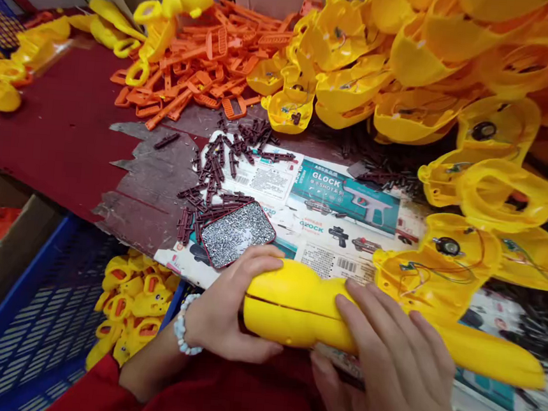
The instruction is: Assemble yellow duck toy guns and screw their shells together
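A yellow plastic shell (301,307) lies between my two hands near the bottom centre, its two halves together with a thin dark seam along the side. My left hand (234,304) wraps round its left end, thumb below and fingers on top. My right hand (389,363) grips the right part from above, thumb underneath. Just beyond my left hand is a red-rimmed tray of small silver screws (237,234). Another yellow shell half (442,258), with a round black part and thin wires inside, sits beyond my right hand.
Orange plastic parts (195,64) are heaped at the back, with many yellow shells (347,77) to their right. Dark brown pieces (215,162) surround the tray's far side. Printed card (351,199) covers the table. A blue crate (27,331) with yellow pieces (135,302) stands lower left.
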`<state>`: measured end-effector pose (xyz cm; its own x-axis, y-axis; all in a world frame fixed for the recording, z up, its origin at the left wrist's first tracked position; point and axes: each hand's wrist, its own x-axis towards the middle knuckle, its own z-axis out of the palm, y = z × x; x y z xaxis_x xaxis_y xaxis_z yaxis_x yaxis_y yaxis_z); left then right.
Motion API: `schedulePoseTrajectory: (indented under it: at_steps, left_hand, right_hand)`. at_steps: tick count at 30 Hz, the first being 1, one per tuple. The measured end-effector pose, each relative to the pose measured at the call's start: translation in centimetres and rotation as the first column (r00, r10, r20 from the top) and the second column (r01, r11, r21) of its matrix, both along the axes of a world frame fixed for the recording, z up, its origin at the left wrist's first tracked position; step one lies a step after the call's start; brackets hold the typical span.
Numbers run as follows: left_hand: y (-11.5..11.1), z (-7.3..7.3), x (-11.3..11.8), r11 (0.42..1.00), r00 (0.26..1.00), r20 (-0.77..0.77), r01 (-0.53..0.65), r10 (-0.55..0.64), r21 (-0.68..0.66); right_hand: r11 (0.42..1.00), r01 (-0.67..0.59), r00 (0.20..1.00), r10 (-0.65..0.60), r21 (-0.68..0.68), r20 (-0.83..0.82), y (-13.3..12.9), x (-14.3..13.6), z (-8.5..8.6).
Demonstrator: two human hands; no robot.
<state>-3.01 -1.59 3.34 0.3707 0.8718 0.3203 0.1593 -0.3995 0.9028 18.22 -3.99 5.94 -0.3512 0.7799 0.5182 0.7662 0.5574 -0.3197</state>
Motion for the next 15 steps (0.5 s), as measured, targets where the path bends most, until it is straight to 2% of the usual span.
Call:
schedulePoseTrajectory:
  at_steps: [3,5,9,12,15]
  left_hand:
    - [-0.5,-0.6,1.0,0.999,0.999,0.048,0.020,-0.018,-0.042]
    - [-0.7,-0.8,1.4,0.997,0.995,0.100,0.014,-0.007,-0.071]
    - [-1.0,-1.0,2.1,0.988,0.982,0.120,-0.139,0.147,-0.071]
    - [-0.9,-1.0,2.6,0.972,0.962,0.142,-0.236,0.234,-0.003]
    - [-0.9,-1.0,3.0,0.964,0.952,0.157,-0.267,0.263,0.008]
  right_hand:
    - [0.998,-0.013,0.999,0.016,-0.060,0.048,0.6,-1.1,-0.6]
    - [0.998,0.022,0.999,-0.020,-0.064,0.034,0.6,-1.6,-1.0]
    - [0.994,0.100,0.995,-0.100,-0.049,0.007,0.3,-2.1,-1.0]
    - [0.994,0.035,0.998,-0.029,-0.101,0.063,0.2,-1.7,-0.8]
    - [0.990,-0.010,0.993,0.025,-0.141,0.111,0.3,-1.3,-0.5]
